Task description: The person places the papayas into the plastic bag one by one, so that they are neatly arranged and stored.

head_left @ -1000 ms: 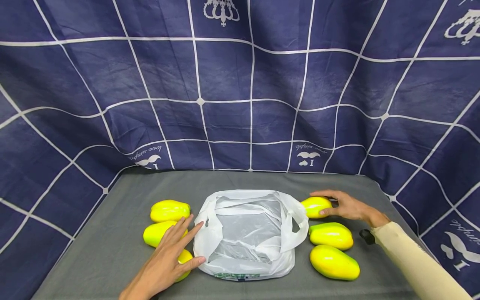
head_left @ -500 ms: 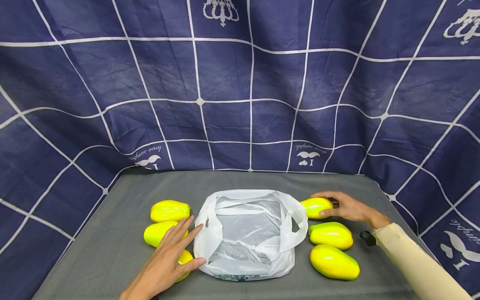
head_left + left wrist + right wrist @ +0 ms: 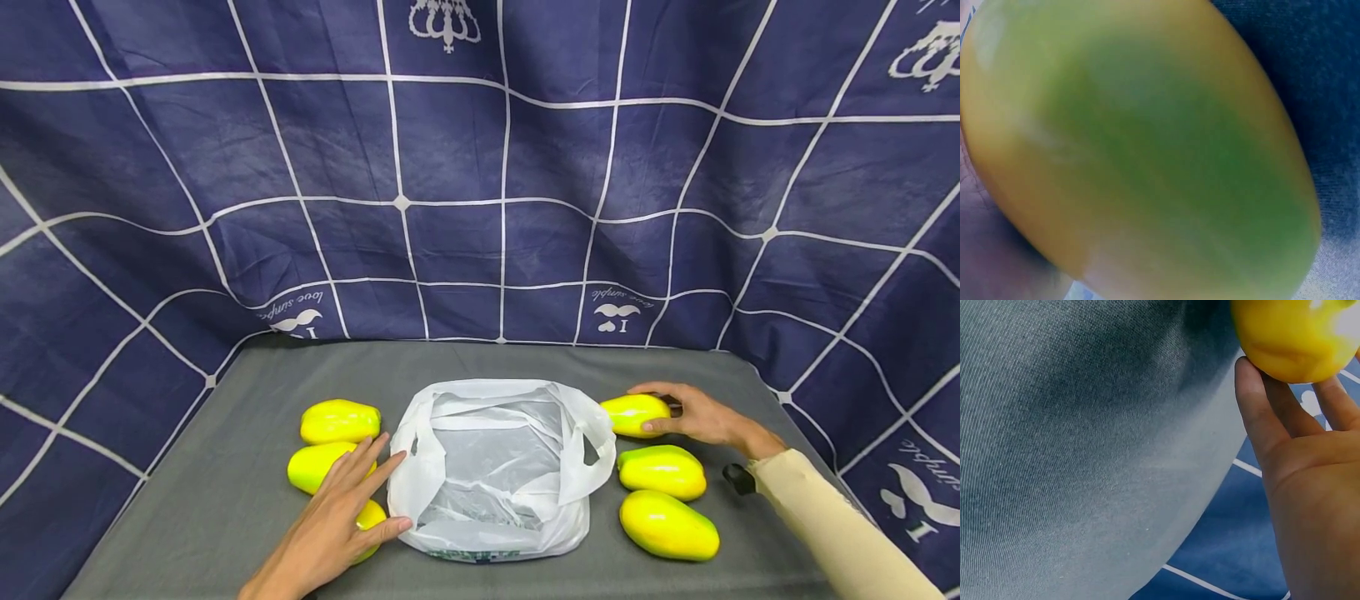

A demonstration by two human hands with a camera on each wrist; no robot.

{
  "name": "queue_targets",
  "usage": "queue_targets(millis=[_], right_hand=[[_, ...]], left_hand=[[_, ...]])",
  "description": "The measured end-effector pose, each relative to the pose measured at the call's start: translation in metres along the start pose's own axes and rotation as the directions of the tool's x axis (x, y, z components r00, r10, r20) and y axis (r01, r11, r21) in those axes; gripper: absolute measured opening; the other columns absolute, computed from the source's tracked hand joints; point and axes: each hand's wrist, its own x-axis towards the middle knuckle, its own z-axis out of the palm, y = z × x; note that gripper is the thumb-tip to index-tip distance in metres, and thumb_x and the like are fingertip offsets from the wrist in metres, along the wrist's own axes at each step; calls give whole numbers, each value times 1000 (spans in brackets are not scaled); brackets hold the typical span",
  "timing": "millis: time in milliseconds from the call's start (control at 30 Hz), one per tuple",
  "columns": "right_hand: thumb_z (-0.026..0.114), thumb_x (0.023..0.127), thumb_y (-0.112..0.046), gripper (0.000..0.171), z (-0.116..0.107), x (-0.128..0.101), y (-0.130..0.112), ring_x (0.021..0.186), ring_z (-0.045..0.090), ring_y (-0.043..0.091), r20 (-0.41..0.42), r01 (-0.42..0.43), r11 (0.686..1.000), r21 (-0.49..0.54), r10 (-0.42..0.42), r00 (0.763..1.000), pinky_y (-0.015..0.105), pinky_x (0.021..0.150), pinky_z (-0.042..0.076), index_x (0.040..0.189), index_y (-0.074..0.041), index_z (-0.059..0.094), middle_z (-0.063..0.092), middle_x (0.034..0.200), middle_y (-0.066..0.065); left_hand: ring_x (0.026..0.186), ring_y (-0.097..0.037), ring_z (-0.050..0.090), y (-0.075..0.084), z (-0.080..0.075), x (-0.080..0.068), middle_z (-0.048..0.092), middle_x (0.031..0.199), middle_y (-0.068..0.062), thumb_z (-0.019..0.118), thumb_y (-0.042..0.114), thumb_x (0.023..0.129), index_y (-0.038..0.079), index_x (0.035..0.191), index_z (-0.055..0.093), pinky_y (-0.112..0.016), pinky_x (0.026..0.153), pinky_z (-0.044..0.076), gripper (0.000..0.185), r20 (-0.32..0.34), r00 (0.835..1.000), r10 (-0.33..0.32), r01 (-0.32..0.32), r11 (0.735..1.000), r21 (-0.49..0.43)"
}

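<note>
A white plastic bag (image 3: 480, 542) stands with its mouth spread wide between two groups of yellow-green papayas. At its right, my right hand (image 3: 701, 417) grips the far papaya (image 3: 633, 415), fingers and thumb around its outer end; its other end meets the bag's handle. In the right wrist view, fingertips touch this papaya (image 3: 1294, 340) from below. On the left, my left hand (image 3: 326, 517) lies with fingers straight and spread above the near papaya (image 3: 370, 517), fingertips close to the bag's left side. That papaya (image 3: 1147, 150) fills the left wrist view.
Two more papayas (image 3: 341, 421) (image 3: 311, 468) lie left of the bag. On the right are a middle papaya (image 3: 663, 472) and a near papaya (image 3: 670, 525). A grey cloth (image 3: 225, 500) covers the table; a blue gridded curtain (image 3: 465, 250) hangs behind and beside it.
My right hand has shifted slightly to the right, and the papaya in it has moved a little the same way. The left hand and the bag look still.
</note>
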Motion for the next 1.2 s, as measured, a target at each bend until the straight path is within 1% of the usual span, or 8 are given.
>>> queue_targets(millis=[133,333,500,633,767,900,1067,1200], right_hand=[[78,88,-29,56,-3,-3,-1,102,61,11,-15,7,1000,0,-7,1000,24,88,54,137,-12,59,65,122,8],[79,87,-33,55,-9,-7,-1,105,59,13,-61,-32,999,-31,30,998,23,88,53,136,-17,60,65,125,5],[79,87,-30,54,-14,-10,1,103,59,11,-94,-9,998,-67,2,996,23,86,53,135,-15,60,65,123,6],[79,87,-28,55,-17,-10,0,102,57,7,-122,22,995,-97,-34,992,22,86,52,136,-13,60,65,122,4],[78,88,-27,54,-21,-10,-5,103,55,3,-142,61,990,-126,-79,987,24,86,52,138,-15,59,64,123,2],[78,88,-26,55,-24,-9,-11,102,54,2,-168,80,987,-141,-103,980,24,86,52,139,-17,59,64,121,-1],[78,89,-27,55,-25,-8,-22,99,54,6,-177,63,989,-135,-87,980,25,84,52,139,-20,58,61,117,-3],[77,89,-28,54,-26,-5,-32,99,53,8,-186,53,990,-129,-76,980,27,83,52,139,-23,57,60,118,-4]], left_hand=[[148,-37,30,0,0,0,35,162,-6,68,61,86,22,148,51,-11,120,-9,76,3,1000,-1,1,1000,0],[148,-37,32,0,1,1,37,160,-7,69,61,85,20,147,52,-11,120,-8,76,-3,1000,13,-13,1000,5],[146,-37,34,0,1,1,40,159,-9,70,59,85,17,145,54,-12,120,-7,75,-21,999,35,-34,999,19],[147,-37,33,1,1,2,40,159,-8,69,60,85,18,145,54,-12,120,-7,76,-13,1000,22,-22,1000,18],[147,-37,33,1,0,1,39,160,-7,68,62,85,18,146,54,-12,120,-7,76,0,1000,6,-6,1000,13],[148,-36,32,2,0,1,38,160,-6,68,63,85,19,146,54,-12,120,-8,76,6,1000,-5,4,1000,12],[148,-36,32,2,0,1,37,161,-5,67,64,85,20,146,53,-12,120,-8,77,11,1000,-10,10,1000,13],[147,-36,33,2,0,1,37,161,-6,67,63,85,19,146,53,-11,119,-8,77,10,1000,-7,7,1000,24]])
